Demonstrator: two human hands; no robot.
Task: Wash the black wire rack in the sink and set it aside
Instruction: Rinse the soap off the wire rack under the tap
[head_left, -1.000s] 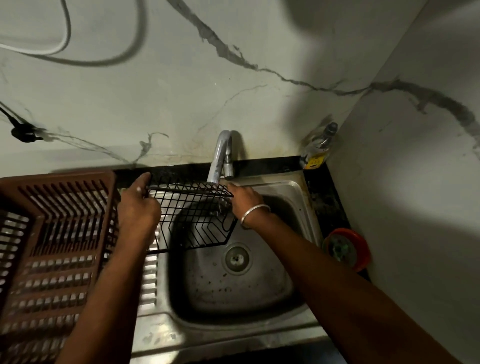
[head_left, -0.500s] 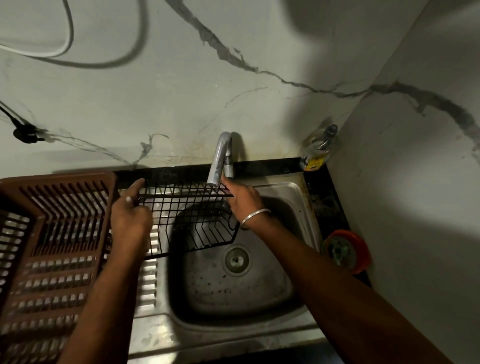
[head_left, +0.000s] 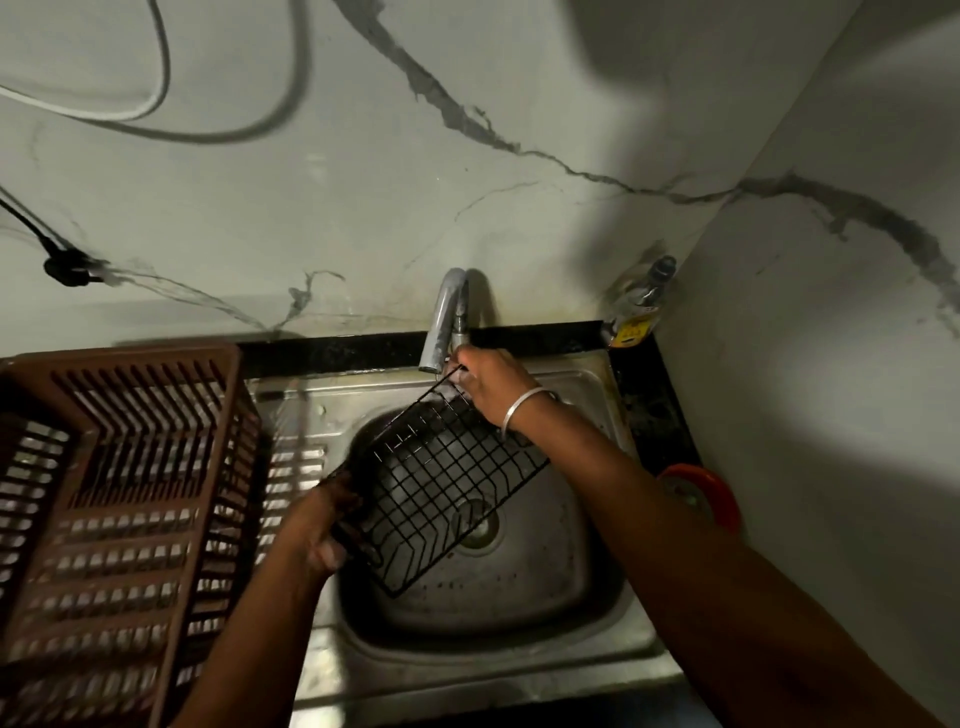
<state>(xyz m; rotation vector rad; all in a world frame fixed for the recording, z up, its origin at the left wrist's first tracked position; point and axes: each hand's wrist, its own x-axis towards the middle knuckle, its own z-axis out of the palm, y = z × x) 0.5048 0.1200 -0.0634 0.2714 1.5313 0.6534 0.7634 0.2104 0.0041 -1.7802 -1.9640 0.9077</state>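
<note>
Rack (head_left: 447, 488): black wire grid, held over the sink (head_left: 467, 670) bowl. It lies tilted on a diagonal, with the top corner up by the tap (head_left: 447, 322) spout and the lowest corner down toward the front left of the bowl. Whether that lowest corner touches the bowl cannot be told. The drain (head_left: 480, 522) shows through the wires.

Left hand (head_left: 324, 525): fingers curled round the rack's lower left edge, gripping it. The hand is blurred, so the finger positions are not clear.

Right hand (head_left: 488, 387): closed on the rack's top corner, just below and beside the tap spout. A silver bangle (head_left: 524, 410) sits on that wrist. The forearm crosses the right side of the bowl.

Water flow from the tap — cannot tell.

Surroundings: a brown slatted basket (head_left: 130, 467) stands on the drainboard at the left of the sink, just beside the left hand but apart from the rack. A black worktop (head_left: 337, 353) strip runs behind the sink. A bottle (head_left: 641, 306) with a yellow label stands on it in the back right corner, against the wall. A round red-rimmed item (head_left: 711, 493) lies on the worktop to the right of the sink — what it is cannot be told. A white cable (head_left: 130, 111) loops across the marble wall at upper left.
</note>
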